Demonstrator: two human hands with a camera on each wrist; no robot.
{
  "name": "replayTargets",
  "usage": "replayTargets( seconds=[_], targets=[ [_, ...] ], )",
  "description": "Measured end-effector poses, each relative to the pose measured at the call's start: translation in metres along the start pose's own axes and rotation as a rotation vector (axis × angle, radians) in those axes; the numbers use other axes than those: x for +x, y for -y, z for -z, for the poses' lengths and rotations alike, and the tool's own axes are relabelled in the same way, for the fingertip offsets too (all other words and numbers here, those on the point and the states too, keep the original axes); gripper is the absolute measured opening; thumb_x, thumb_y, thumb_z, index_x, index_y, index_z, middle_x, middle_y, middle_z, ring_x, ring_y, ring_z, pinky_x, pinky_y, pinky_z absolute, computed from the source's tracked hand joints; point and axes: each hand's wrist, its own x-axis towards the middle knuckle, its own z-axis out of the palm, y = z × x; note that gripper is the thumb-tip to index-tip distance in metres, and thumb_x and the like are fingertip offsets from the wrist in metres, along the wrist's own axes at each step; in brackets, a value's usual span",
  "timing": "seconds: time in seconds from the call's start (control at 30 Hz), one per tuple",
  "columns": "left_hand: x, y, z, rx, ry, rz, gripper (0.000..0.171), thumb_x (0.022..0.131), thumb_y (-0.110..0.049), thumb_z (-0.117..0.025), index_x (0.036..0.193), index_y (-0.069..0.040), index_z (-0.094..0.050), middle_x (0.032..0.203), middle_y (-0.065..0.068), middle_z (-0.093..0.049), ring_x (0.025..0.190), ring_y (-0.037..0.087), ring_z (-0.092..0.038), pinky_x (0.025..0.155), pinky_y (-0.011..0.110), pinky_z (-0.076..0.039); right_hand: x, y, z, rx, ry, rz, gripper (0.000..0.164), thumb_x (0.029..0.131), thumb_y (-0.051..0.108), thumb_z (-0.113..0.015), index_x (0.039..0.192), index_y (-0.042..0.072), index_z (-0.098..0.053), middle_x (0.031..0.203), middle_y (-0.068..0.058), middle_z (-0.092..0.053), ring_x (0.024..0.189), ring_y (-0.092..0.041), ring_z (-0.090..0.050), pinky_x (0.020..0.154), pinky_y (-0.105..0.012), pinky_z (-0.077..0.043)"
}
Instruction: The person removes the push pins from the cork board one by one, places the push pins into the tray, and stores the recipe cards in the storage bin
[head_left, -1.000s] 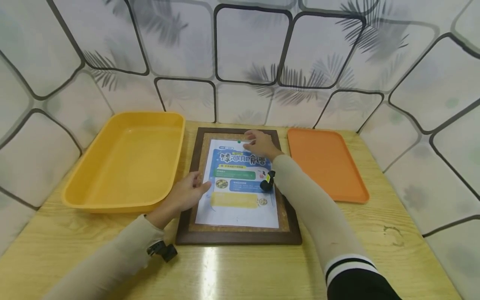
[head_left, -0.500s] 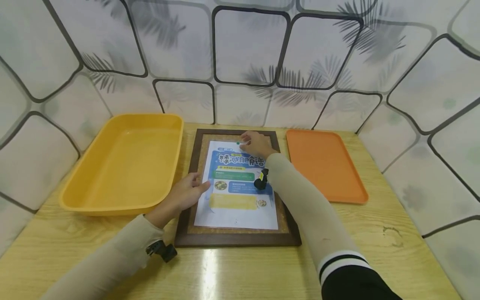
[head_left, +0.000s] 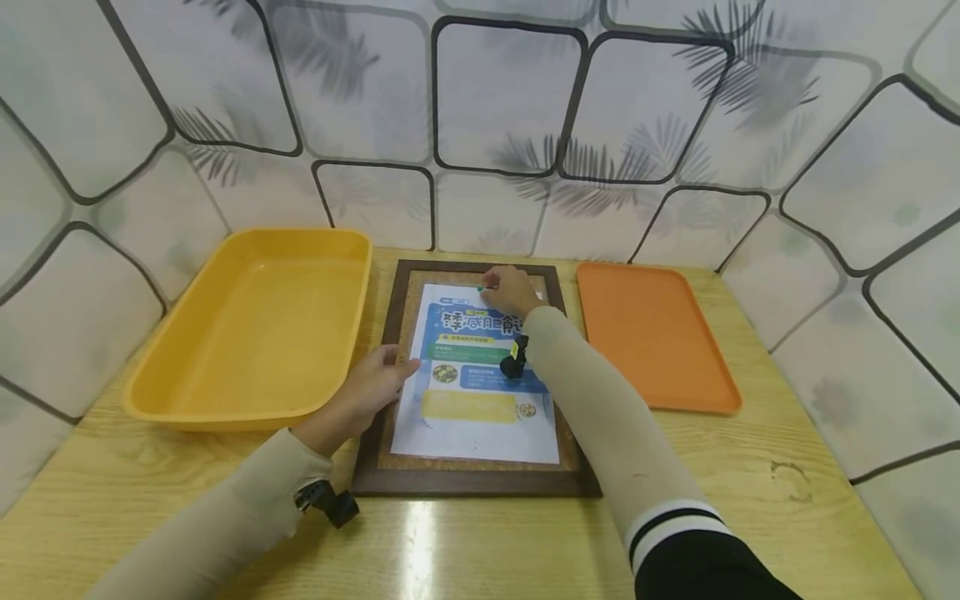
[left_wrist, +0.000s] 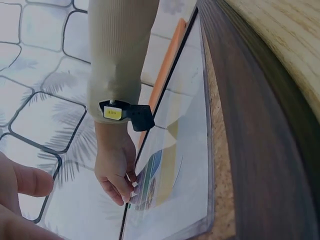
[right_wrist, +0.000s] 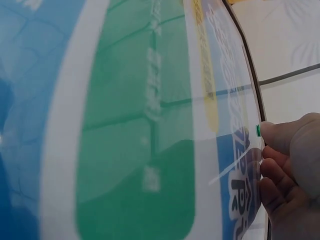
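Note:
A cork board with a dark brown wooden frame [head_left: 480, 484] lies on the table. On it is a glossy printed sheet [head_left: 474, 450] with blue, green and yellow panels. My right hand [head_left: 512, 290] reaches to the sheet's top edge, thumb and fingertips right at a small green pushpin [right_wrist: 258, 130]. In the right wrist view the thumb [right_wrist: 277, 137] meets the pushpin and the other fingers curl beneath it, near the sheet. Over the board's left side my left hand [head_left: 363, 396] stays relaxed, thumb toward the sheet's edge and nothing held.
To the left stands a deep yellow tray [head_left: 292, 325], close to the left hand. A flat orange tray [head_left: 660, 333] lies at the right, beside the right forearm. Patterned walls [head_left: 487, 208] enclose the wooden table [head_left: 480, 550] at the back and sides.
My right hand has moved left along the top of the sheet until its fingertips meet the green pushpin. The left hand has hardly moved.

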Motion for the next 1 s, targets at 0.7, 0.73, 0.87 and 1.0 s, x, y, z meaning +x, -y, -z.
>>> replayTargets(
  seconds=[0.7,0.73,0.87,1.0],
  targets=[
    [0.010,0.006,0.003,-0.327,0.001,0.043,0.061,0.101,-0.012,-0.047,0.148,0.007,-0.014,0.133,0.027,-0.040,0.110,0.031,-0.047,0.090,0.036,-0.044,0.006,0.012,-0.011,-0.075,-0.069,-0.051,0.024,0.095,0.018,-0.062,0.114,0.005,-0.068,0.106,-0.009,-0.065,0.098,-0.023,-0.059,0.089,-0.037,-0.048],
    [0.010,0.006,0.002,-0.326,0.002,0.042,0.061,0.100,-0.011,-0.047,0.148,0.008,-0.015,0.131,0.026,-0.041,0.107,0.029,-0.047,0.086,0.034,-0.045,0.007,0.012,-0.010,-0.082,-0.067,-0.053,0.024,0.095,0.018,-0.062,0.113,0.004,-0.068,0.104,-0.009,-0.065,0.097,-0.023,-0.059,0.088,-0.037,-0.048],
    [0.013,0.010,0.000,-0.262,-0.006,0.040,0.058,0.099,-0.008,-0.051,0.145,0.011,-0.021,0.125,0.023,-0.043,0.093,0.024,-0.048,0.079,0.031,-0.046,0.008,0.013,-0.010,-0.110,-0.055,-0.062,0.023,0.095,0.020,-0.061,0.110,0.004,-0.068,0.100,-0.008,-0.064,0.092,-0.023,-0.058,0.084,-0.037,-0.048],
    [0.015,0.013,-0.002,-0.126,-0.023,0.029,0.057,0.096,-0.007,-0.055,0.143,0.012,-0.027,0.133,0.026,-0.041,0.099,0.029,-0.052,0.088,0.039,-0.047,0.010,0.013,-0.010,-0.124,-0.042,-0.065,0.018,0.096,0.020,-0.061,0.104,0.005,-0.068,0.096,-0.008,-0.064,0.089,-0.023,-0.058,0.082,-0.038,-0.049]
  ],
)
